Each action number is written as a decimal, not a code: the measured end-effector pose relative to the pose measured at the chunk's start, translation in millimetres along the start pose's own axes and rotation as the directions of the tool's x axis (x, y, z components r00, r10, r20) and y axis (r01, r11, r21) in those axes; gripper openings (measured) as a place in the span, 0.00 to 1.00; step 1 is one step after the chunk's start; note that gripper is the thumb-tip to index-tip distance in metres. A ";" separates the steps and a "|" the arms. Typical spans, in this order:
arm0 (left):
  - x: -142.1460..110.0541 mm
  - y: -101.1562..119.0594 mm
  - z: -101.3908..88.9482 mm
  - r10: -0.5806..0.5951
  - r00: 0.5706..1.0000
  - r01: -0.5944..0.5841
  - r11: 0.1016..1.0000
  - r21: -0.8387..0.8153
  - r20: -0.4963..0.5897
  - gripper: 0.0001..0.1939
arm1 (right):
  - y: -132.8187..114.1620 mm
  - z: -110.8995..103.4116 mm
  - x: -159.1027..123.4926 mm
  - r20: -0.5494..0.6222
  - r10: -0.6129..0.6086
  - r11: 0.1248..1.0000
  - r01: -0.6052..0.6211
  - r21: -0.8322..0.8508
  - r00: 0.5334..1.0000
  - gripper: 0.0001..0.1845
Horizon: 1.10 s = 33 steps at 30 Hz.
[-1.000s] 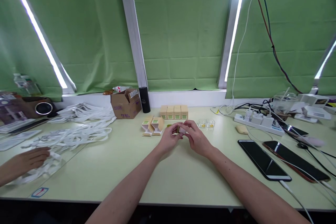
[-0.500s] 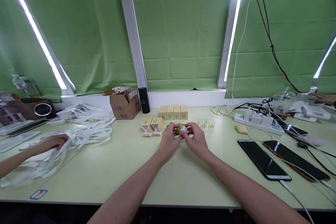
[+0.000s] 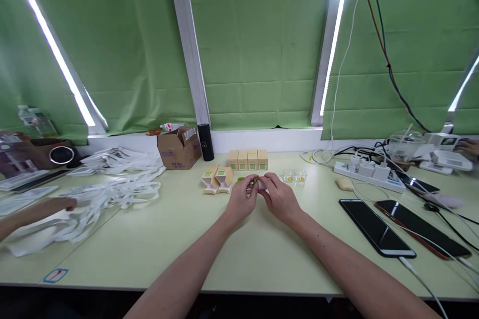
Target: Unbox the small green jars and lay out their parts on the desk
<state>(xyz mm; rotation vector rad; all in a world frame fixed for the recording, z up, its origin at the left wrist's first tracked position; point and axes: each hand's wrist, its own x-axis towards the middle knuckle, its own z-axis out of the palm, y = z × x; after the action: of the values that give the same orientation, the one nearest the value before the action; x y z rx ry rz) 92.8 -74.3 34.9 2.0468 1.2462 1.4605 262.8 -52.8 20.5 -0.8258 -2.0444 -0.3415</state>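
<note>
My left hand (image 3: pixel 241 202) and my right hand (image 3: pixel 280 198) meet over the middle of the pale green table (image 3: pixel 232 249). Both pinch one small white and green object (image 3: pixel 258 183) between their fingertips. Just behind the hands stand two opened small beige boxes (image 3: pixel 217 179). A row of several closed beige boxes (image 3: pixel 248 159) with green labels stands further back. Two small clear cases (image 3: pixel 294 175) with yellow bits inside lie right of the hands.
A brown carton (image 3: pixel 178 146) and a black cylinder (image 3: pixel 205 141) stand at the back. White straps (image 3: pixel 112 184) pile at the left, where another person's hand (image 3: pixel 48 206) rests. Two phones (image 3: pixel 376 229), a power strip (image 3: pixel 368 173) and cables lie at the right.
My fingers have turned the small object and closed further over it. The other person's hand at the left drew back along the white straps.
</note>
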 end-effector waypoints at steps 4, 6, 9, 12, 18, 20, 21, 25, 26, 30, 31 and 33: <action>0.1 -0.7 0.9 -0.010 1.000 0.010 1.000 -0.017 0.003 0.15 | 1.0 -0.8 1.3 0.015 -0.056 0.996 0.057 -0.067 0.998 0.16; 0.4 -0.7 1.6 -0.046 0.999 0.046 0.998 -0.031 0.001 0.14 | 1.1 -0.6 2.0 0.023 -0.078 0.993 0.080 -0.093 0.997 0.16; 1.7 -0.6 2.8 -0.097 0.995 0.097 0.995 -0.038 -0.009 0.14 | -0.1 0.2 3.8 0.034 -0.095 0.988 0.098 -0.121 0.995 0.15; 3.5 -1.0 4.1 -0.129 0.991 0.128 0.991 -0.037 -0.019 0.13 | -1.6 0.9 5.9 0.052 -0.095 0.985 0.102 -0.143 0.994 0.15; 4.9 -2.3 6.4 -0.142 0.989 0.139 0.988 -0.074 -0.035 0.11 | -4.3 1.7 8.1 0.070 -0.072 0.988 0.081 -0.134 0.995 0.16; 4.5 -3.0 6.5 -0.153 0.988 0.150 0.985 -0.084 -0.024 0.11 | -5.2 2.2 8.3 0.075 -0.061 0.988 0.071 -0.137 0.995 0.17; 4.4 -3.5 6.3 -0.157 0.987 0.155 0.984 -0.092 -0.020 0.11 | -5.3 2.4 8.2 0.076 -0.053 0.990 0.062 -0.130 0.996 0.17; 6.0 -6.8 3.2 -0.187 0.982 0.182 0.962 -0.202 -0.006 0.11 | 0.1 0.5 5.0 0.065 -0.015 1.000 0.013 0.026 0.998 0.17; 6.9 -7.7 2.0 -0.204 0.979 0.197 0.946 -0.256 -0.001 0.11 | 2.8 -0.6 3.7 0.061 0.001 0.995 -0.007 0.099 0.998 0.18; 10.1 -9.9 -1.0 -0.269 0.963 0.252 0.865 -0.433 0.022 0.17 | 13.9 -3.0 -0.6 0.051 0.110 0.918 -0.121 0.378 0.993 0.28; 10.2 -10.1 -0.9 -0.270 0.962 0.258 0.853 -0.454 0.040 0.18 | 15.4 -2.5 -1.0 0.047 0.141 0.896 -0.147 0.419 0.989 0.28; 9.2 -10.1 0.2 -0.249 0.964 0.263 0.836 -0.483 0.094 0.21 | 16.4 -0.3 -1.0 0.044 0.182 0.864 -0.181 0.470 0.982 0.24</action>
<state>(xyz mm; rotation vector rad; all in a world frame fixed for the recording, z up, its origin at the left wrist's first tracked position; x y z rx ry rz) 89.2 -61.2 33.2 1.4937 0.9611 1.4322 274.4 -41.2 18.8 -0.6988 -1.9096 0.2600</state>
